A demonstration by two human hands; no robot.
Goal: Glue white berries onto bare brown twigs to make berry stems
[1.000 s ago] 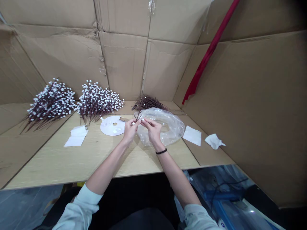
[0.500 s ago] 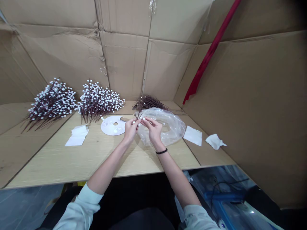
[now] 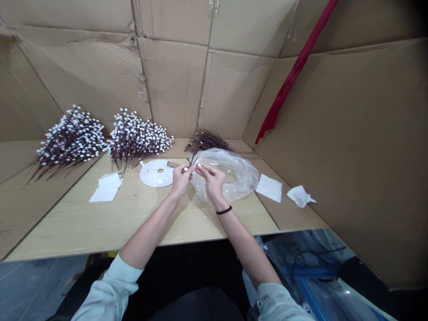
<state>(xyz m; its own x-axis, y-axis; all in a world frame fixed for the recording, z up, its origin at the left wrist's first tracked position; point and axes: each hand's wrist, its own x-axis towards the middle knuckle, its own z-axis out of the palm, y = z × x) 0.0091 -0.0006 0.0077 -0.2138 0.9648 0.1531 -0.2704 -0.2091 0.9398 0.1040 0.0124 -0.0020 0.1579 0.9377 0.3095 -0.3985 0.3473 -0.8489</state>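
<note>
While between two hands (image 3: 181,182), one beaded sprig (image 3: 192,161)

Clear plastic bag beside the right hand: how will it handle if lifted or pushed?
This clear plastic bag looks thin and floppy, given its soft creases, so it will likely slump rather than hold shape. Its puffed, see-through bulk suggests it is probably light and easily shoved aside.

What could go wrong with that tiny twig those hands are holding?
The thin twig might snap, because the left hand and right hand pinch it close together. Its small white buds might pop off and get lost against the crinkly clear plastic bag right beside the hands.
</note>
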